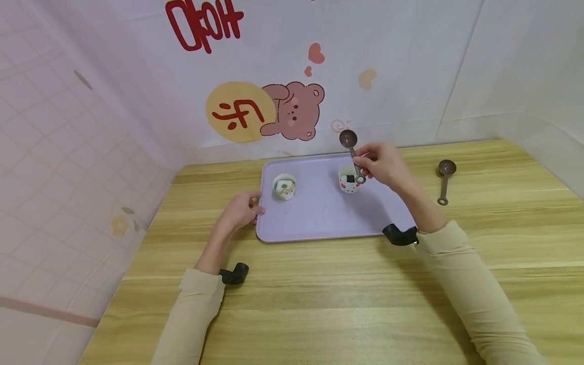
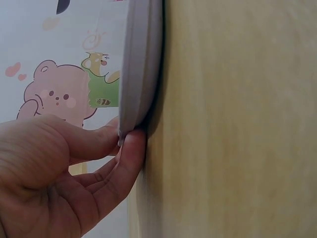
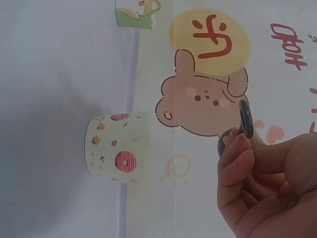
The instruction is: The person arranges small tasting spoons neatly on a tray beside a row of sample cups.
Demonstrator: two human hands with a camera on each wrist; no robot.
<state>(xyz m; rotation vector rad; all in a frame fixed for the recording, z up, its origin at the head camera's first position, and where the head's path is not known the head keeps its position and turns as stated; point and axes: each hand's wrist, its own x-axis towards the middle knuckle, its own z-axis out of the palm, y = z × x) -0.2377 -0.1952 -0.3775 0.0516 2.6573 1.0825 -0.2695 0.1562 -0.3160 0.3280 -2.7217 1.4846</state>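
A lilac tray (image 1: 310,218) lies on the wooden table. My left hand (image 1: 239,209) pinches its left rim, thumb above and fingers beneath, as the left wrist view shows. In my right hand (image 1: 380,165), held over the tray's right half, a brown measuring spoon (image 1: 349,138) is pinched by its handle, bowl pointing away. Below it stands a patterned paper cup (image 3: 116,148) holding a white piece with a black band (image 1: 350,178). Another paper cup (image 1: 287,195), with green on it, stands on the tray's left side and contains a white and green piece.
A second brown measuring spoon (image 1: 446,168) lies on the table to the right of the tray. Behind the table hangs a pale cloth (image 1: 401,111) printed with a bear and red lettering. Wooden tabletop (image 1: 310,299) extends in front of the tray.
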